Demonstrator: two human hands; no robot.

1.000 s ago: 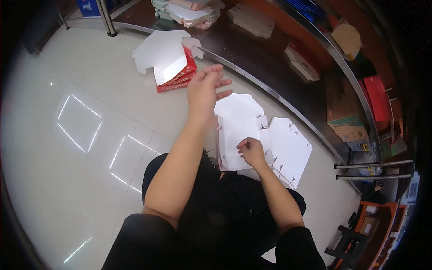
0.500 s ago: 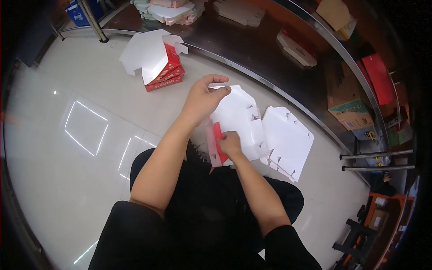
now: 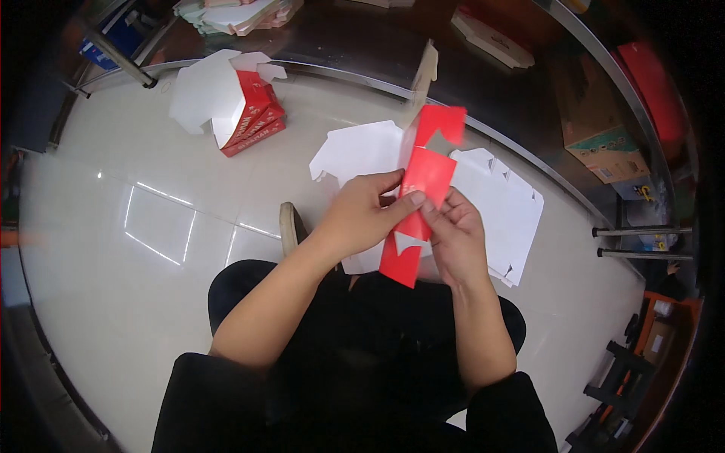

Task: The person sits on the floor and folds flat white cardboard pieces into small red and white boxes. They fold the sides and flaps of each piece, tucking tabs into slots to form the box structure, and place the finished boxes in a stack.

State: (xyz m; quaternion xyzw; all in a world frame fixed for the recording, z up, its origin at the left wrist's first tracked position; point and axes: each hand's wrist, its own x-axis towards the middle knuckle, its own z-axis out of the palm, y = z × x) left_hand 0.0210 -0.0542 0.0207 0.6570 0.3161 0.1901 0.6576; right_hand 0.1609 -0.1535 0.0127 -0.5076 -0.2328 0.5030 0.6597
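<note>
Above my lap I hold a partly folded cardboard box (image 3: 429, 181), red outside, with flaps and cut-out notches along its red side. My left hand (image 3: 366, 211) grips it from the left, thumb pressed on the red panel. My right hand (image 3: 457, 238) pinches the same panel from the right, its thumb close to the left one. Under and behind it, white flat box blanks (image 3: 359, 149) lie on the floor. More white blanks (image 3: 502, 215) lie to the right, notches along their edges.
A stack of folded red boxes (image 3: 253, 136), the top one with its white lid open, stands on the floor at the left. A dark metal shelf (image 3: 340, 49) runs across the back with stacked cardboard (image 3: 242, 13). Shelf legs (image 3: 642, 232) stand at the right.
The box blank has been lifted off the floor blanks and turned, so its red outside faces up. My left hand has come down onto it; both hands now hold it.
</note>
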